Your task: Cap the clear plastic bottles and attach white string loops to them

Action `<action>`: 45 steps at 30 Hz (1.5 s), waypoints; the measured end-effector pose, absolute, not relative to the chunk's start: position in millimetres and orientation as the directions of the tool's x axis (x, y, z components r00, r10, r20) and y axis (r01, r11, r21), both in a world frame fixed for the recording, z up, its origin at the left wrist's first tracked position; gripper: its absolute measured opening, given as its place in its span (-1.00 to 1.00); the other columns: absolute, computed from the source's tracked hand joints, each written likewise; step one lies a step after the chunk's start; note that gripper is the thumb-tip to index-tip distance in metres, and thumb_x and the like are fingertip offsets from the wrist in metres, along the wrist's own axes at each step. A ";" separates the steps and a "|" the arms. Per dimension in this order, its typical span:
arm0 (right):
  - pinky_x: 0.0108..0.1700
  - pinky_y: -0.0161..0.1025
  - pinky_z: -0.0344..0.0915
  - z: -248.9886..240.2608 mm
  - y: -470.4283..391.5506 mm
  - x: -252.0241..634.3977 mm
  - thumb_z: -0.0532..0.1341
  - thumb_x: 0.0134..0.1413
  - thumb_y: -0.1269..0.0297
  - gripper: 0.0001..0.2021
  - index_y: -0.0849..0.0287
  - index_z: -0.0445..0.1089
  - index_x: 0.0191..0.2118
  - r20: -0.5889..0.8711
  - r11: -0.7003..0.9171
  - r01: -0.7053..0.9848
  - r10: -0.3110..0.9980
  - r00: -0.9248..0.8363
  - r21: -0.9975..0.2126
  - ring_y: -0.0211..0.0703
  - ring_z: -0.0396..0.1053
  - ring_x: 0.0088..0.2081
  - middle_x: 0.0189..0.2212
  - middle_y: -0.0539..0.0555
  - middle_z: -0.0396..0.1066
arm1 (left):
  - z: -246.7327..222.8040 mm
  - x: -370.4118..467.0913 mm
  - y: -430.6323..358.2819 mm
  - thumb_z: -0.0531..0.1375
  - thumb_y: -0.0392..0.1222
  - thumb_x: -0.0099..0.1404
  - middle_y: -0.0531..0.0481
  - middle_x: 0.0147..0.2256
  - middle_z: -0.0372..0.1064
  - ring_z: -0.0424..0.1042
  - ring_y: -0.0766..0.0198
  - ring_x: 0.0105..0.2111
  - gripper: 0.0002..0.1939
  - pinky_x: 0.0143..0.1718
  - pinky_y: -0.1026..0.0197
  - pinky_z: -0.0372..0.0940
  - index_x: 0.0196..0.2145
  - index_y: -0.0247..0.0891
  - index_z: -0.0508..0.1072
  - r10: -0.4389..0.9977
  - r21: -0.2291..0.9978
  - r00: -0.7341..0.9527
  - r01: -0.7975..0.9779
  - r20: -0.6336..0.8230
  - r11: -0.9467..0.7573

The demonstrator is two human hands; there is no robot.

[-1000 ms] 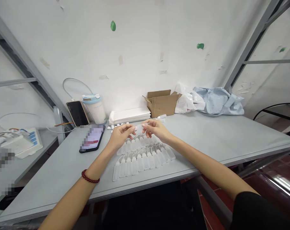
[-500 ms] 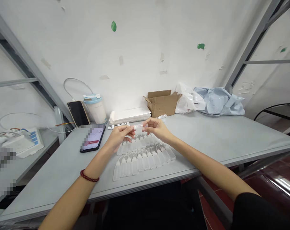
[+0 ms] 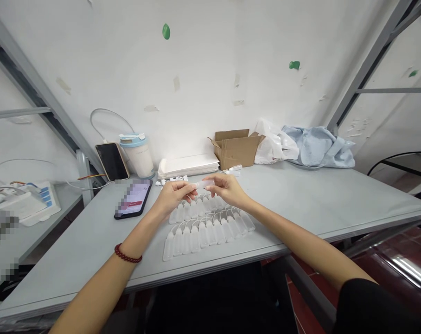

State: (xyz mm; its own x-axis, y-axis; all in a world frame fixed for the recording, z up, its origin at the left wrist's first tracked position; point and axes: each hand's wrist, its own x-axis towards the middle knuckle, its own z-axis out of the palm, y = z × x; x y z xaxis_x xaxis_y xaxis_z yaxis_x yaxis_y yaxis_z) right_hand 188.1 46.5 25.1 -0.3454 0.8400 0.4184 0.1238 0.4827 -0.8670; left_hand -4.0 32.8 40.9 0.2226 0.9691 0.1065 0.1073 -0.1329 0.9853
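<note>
Head view: translucent whitish bottle (image 3: 205, 184)

Blue-lidded cup (image 3: 138, 157) beside a tilted phone (image 3: 112, 161), well left of pale-blue bundle (image 3: 313, 146), perhaps cloth.

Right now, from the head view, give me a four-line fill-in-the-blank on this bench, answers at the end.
1. The left hand and right hand grip opposite ____ of one small translucent bottle.
2. Similar bottles lie on the table in ____ rows.
3. The beaded bracelet is worn on the ____ arm.
4. The open box near the wall is made of brown ____.

Missing words: ends; two; left; cardboard.
</note>
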 end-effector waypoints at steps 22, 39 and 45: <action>-0.66 -0.40 -0.13 29.3 51.9 191.8 0.38 -0.22 0.11 -0.55 0.17 0.06 -0.61 -0.008 -0.129 -0.217 0.875 -0.483 -0.968 -0.47 -0.09 -0.70 -0.72 -0.18 -0.05 | 35.9 4.3 19.9 0.17 -0.15 0.19 -0.02 -0.46 0.48 0.41 0.19 -0.41 -0.81 -0.29 0.21 0.27 -0.46 -0.23 0.56 0.719 0.538 0.327 0.493 0.613 -0.684; -0.54 -0.36 0.13 26.8 47.0 190.9 0.22 0.01 0.08 -0.72 0.23 0.39 -0.31 0.365 0.406 0.011 0.833 -0.416 -0.914 -0.37 0.18 -0.60 -0.62 -0.06 0.28 | 45.1 -0.4 26.4 0.13 0.10 0.18 -0.07 -0.51 0.43 0.37 0.25 -0.51 -0.61 -0.45 0.23 0.31 -0.54 -0.28 0.47 0.888 0.885 0.423 0.325 0.178 -0.333; -0.56 -0.36 0.11 28.3 44.7 191.2 0.22 0.00 0.07 -0.71 0.23 0.41 -0.33 0.369 0.411 0.021 0.838 -0.402 -0.911 -0.37 0.16 -0.62 -0.65 -0.09 0.23 | 48.2 -1.6 23.3 0.13 0.10 0.18 -0.03 -0.57 0.38 0.32 0.27 -0.53 -0.60 -0.44 0.24 0.27 -0.61 -0.26 0.42 0.880 0.859 0.416 0.340 0.227 -0.383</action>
State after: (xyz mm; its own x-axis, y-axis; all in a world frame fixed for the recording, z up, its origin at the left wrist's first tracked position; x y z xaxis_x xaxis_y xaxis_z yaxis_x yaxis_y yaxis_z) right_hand 191.2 44.7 28.3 -0.4019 0.8381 0.3688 0.0211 0.4111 -0.9113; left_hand -1.6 23.3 48.2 0.4163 0.8804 0.2274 0.3398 -0.3826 0.8592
